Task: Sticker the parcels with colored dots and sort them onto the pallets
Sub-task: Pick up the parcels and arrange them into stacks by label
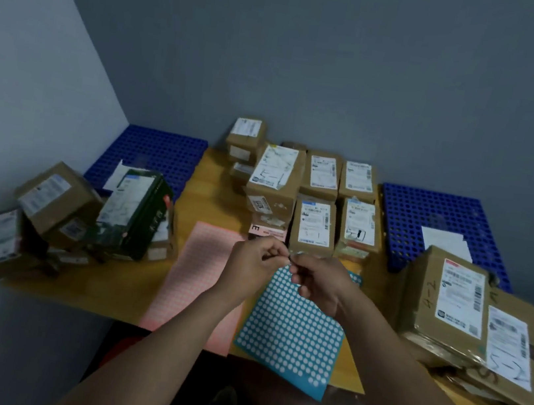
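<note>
Parcels crowd yellow table, grey-wall corner; L hand, R hand grips pinching sticker.

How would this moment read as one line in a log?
left hand and right hand: pinching one tiny piece, unidentifiable | under them: blue dot sheet | beside it: pink dot sheet | centre parcels: on table

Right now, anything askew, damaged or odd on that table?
Yes. The left parcel pile is tumbled: a brown box sits tilted on it and a dark green box leans over. The blue sticker sheet overhangs the table at its near edge. The big right parcel has wrinkled wrapping.
</note>
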